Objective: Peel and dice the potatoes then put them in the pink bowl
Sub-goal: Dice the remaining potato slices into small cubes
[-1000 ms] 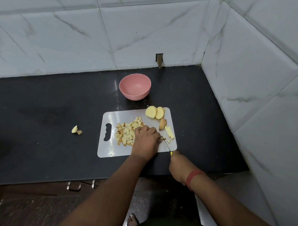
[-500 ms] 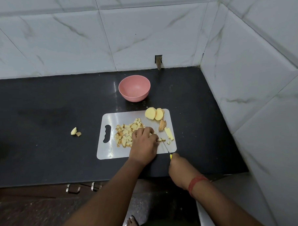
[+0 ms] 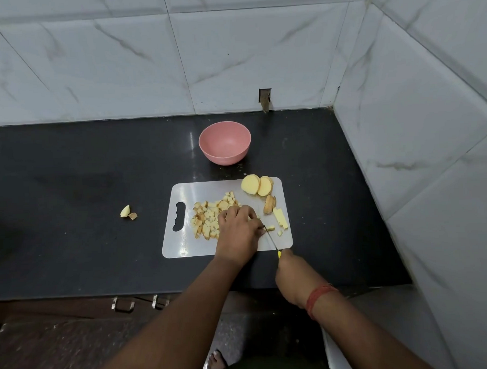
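Potato dice (image 3: 207, 219) lay heaped on the white cutting board (image 3: 183, 247), partly under the left hand (image 3: 238, 229), whose curled fingers pressed a piece I could not make out. The right hand (image 3: 292, 274) gripped a yellow-handled knife (image 3: 271, 239). Potato slices (image 3: 257, 185) sat behind. The pink bowl (image 3: 225, 142) held nothing; no writing showed.

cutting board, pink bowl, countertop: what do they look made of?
Cutting board: likely plastic, thin, whitish and semi-gloss, with a moulded handle slot. Pink bowl: probably matte plastic or fibre composite, uniform colour with no sharp glare; cannot tell which. Countertop: looks like polished dark stone, faintly speckled, with reflections near the bowl.
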The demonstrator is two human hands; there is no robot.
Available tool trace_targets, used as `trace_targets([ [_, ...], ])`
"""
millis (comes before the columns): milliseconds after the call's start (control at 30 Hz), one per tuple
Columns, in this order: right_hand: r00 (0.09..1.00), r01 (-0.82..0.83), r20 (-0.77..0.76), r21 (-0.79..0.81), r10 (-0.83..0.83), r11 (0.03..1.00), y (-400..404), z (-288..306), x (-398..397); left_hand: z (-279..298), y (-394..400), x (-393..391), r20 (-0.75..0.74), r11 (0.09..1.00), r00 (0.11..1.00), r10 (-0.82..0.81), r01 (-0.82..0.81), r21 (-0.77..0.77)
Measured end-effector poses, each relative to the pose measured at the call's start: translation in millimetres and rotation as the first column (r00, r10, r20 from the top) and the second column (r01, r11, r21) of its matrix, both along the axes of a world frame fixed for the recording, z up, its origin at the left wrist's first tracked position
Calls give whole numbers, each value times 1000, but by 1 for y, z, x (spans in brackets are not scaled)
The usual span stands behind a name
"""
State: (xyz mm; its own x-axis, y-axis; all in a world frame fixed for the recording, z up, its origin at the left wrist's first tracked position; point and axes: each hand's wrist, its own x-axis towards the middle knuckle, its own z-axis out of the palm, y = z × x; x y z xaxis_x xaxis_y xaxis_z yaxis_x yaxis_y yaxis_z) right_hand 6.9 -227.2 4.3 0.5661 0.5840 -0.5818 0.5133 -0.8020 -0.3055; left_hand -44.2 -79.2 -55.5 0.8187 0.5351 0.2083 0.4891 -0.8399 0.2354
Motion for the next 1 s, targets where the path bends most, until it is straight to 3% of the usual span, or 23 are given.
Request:
trace_targets([
  [433,999,-35,-38,-77,32,996,-13,8,2,-3,-3,-2,28,999,1000,-12,11,53],
  [567,992,123,-48,87,-120,989,-18,27,15,-6,-3,-3,55,998,998,-34,31,45],
  [800,959,284,-97,322,-266,903,-18,38,35,-4,-17,10,-6,927,951,-310,304,222],
  [1000,973,228,-44,330,-226,916,-14,32,30,1,-13,15,-31,962,989,-141,145,232],
])
